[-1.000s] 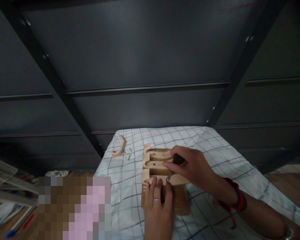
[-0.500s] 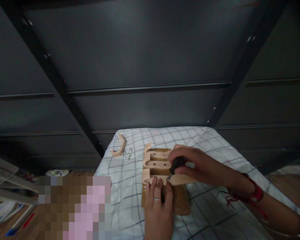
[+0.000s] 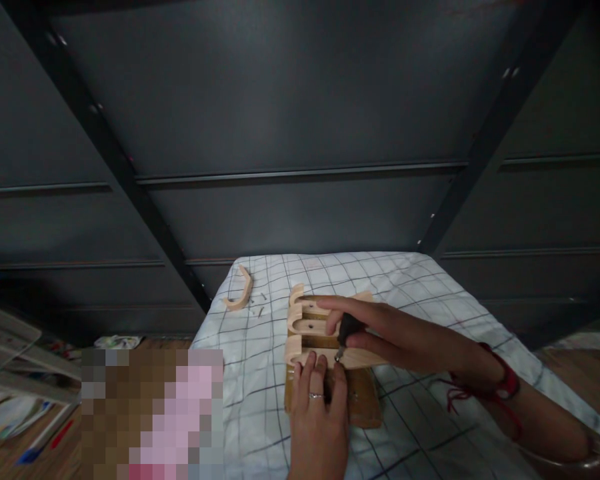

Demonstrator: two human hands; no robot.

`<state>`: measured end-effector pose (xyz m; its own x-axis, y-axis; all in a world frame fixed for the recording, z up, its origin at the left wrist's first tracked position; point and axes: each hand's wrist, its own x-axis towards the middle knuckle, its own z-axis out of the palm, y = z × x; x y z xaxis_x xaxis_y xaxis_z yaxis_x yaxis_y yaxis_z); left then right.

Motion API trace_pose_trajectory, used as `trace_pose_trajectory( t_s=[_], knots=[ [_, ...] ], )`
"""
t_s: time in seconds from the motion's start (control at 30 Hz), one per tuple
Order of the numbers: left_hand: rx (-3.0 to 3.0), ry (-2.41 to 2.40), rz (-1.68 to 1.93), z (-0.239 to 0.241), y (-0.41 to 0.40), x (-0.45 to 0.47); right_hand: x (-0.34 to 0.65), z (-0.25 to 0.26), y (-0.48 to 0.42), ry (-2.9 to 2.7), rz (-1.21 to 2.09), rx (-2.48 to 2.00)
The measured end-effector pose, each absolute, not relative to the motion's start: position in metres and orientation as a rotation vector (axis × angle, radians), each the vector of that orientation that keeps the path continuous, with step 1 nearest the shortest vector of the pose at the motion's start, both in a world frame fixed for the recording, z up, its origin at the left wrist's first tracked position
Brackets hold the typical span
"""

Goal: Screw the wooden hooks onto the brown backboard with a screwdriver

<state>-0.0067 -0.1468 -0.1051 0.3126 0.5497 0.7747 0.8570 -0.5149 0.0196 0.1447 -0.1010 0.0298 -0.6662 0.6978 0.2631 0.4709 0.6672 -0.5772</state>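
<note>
My right hand [image 3: 387,327] grips the short black handle of a screwdriver [image 3: 349,328]. Its tip meets a screw in the nearest pale wooden hook [image 3: 365,359]. My left hand [image 3: 321,413] lies with fingers stretched out, fingertips pressing on that hook and palm over the brown wooden board [image 3: 366,400]. Beyond it, two more wooden hooks sit across the board, the middle hook [image 3: 305,327] showing a dark screw hole. My right fingers partly cover both of these hooks. Whether the screw is fully seated cannot be seen.
A loose curved wooden hook [image 3: 246,293] lies on the checked cloth [image 3: 260,387], with several small screws [image 3: 261,311] beside it. A dark panelled wall [image 3: 300,213] rises behind. At lower left are a pale shelf frame [image 3: 10,353] and a red item [image 3: 61,435] on the floor.
My right hand has turned around the screwdriver: the index finger now reaches out over the hooks and the wrist is rotated. The left hand stays in place on the hook.
</note>
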Motion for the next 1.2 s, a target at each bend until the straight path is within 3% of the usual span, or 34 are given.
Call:
trace_pose_trajectory(
  t_s=[0.1, 0.4, 0.83, 1.07, 1.2],
  knots=[
    [-2.180, -1.267, -1.057, -0.105, -0.147, -0.006, 0.147, 0.032, -0.101, -2.437, 0.636, -0.982],
    [-2.180, -1.269, -1.071, -0.107, -0.148, -0.006, 0.118, 0.010, -0.098, -2.056, 0.066, -1.260],
    [-2.186, -1.271, -1.075, -0.106, -0.148, -0.007, 0.146, 0.036, -0.104, -2.420, 0.593, -1.012],
    [-2.206, -1.273, -1.079, -0.108, -0.148, -0.007, 0.144, 0.018, -0.097, -2.073, 0.284, -1.408],
    [-2.200, -1.269, -1.083, -0.106, -0.148, -0.006, 0.133, 0.012, -0.099, -2.066, 0.212, -1.353]
  ],
)
